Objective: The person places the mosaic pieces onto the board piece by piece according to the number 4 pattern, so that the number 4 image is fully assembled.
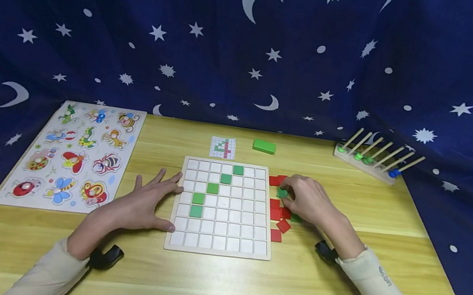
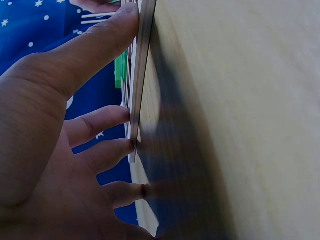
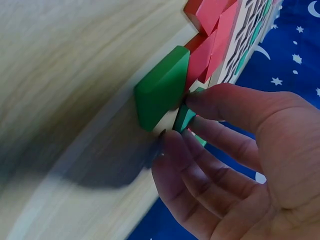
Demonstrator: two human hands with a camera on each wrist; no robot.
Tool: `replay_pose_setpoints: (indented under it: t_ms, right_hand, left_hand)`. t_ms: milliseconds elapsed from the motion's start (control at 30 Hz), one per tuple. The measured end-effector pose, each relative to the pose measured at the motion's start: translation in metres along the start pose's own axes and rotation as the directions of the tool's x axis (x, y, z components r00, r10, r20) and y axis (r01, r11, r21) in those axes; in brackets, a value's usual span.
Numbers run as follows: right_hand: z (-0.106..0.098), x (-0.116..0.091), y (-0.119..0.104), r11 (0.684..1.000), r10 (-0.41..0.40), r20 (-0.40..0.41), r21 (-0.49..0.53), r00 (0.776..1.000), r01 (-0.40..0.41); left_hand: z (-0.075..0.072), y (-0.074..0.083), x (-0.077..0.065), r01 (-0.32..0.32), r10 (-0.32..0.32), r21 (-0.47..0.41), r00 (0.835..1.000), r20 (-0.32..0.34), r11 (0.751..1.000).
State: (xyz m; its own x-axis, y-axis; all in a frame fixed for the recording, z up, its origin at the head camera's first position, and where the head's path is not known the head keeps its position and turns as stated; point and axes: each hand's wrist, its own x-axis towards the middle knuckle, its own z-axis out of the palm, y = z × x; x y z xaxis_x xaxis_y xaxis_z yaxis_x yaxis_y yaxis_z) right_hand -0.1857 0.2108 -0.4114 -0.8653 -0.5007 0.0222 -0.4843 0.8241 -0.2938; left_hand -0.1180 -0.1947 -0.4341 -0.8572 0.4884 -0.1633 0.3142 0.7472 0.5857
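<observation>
A white wooden grid board [image 1: 219, 254] lies on the table, with several green tiles [image 1: 213, 188] set in its squares in a slanting line. My left hand [image 1: 146, 205] has its fingers spread along the board's left edge, thumb and fingertips touching the rim. To the right of the board, my right hand [image 1: 312, 201] pinches a green tile [image 3: 184, 117] between thumb and fingertips. Loose red tiles [image 1: 283, 225] lie beside the board below that hand, and another green tile [image 3: 165, 87] lies next to them, partly hidden by the hand in the head view.
Behind the board are a small pattern card [image 1: 223, 148] showing a green and red 4 and a green block [image 1: 264, 146]. An insect puzzle board [image 1: 77, 158] lies at left. A peg stand with beads [image 1: 366, 164] stands at back right, before a starry curtain [image 1: 207, 96].
</observation>
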Motion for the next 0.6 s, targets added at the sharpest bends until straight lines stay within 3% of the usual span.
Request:
replay_pose_setpoints:
  t_ms: [267, 600]
  right_hand:
    - [-0.002, 0.001, -0.008, 1.0, -0.027, -0.055, 0.005, 0.998, 0.028]
    - [0.002, 0.001, -0.048, 0.988, -0.151, -0.068, 0.005, 0.986, 0.151]
  left_hand:
    - [-0.002, 0.0, 0.001, 0.003, -0.003, 0.0, 1.0, 0.001, 1.0]
    - [0.0, 0.0, -0.001, -0.001, 0.001, -0.005, 1.0, -0.003, 1.0]
